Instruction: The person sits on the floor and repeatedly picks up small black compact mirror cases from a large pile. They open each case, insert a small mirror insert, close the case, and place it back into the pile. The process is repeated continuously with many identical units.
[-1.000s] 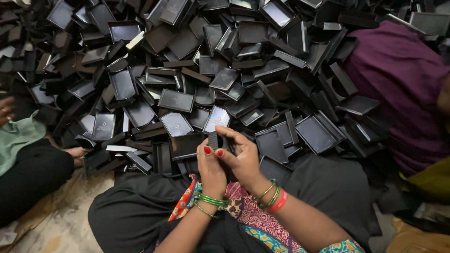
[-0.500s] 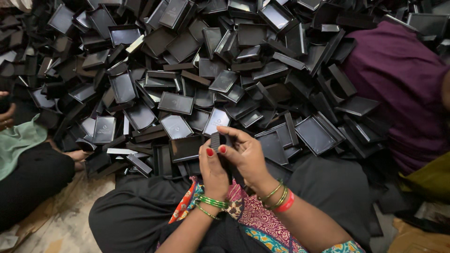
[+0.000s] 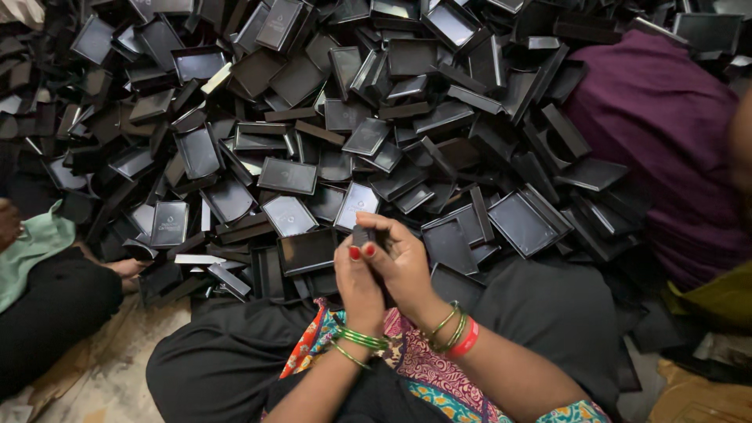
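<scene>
Both my hands meet over my lap and hold one small black piece [image 3: 362, 234] between them. My left hand [image 3: 357, 282] grips it from below, thumb with red nail on its front. My right hand [image 3: 403, 262] curls over it from the right, fingers on its top edge. Green bangles ring my left wrist; gold, green and red ones ring my right. Just beyond my fingers lies a huge heap of flat black rectangular trays and lids [image 3: 329, 133], several lying open side up with glossy insides.
A person in black trousers and a pale green top [image 3: 39, 290] sits at the left edge, a foot by the heap. Another person in purple cloth [image 3: 666, 149] sits at the right. My knees in black cloth flank my hands. Patterned floor shows at lower left.
My hands have stayed in place over my lap, with only slight finger shifts on the small black piece. The heap has not moved.
</scene>
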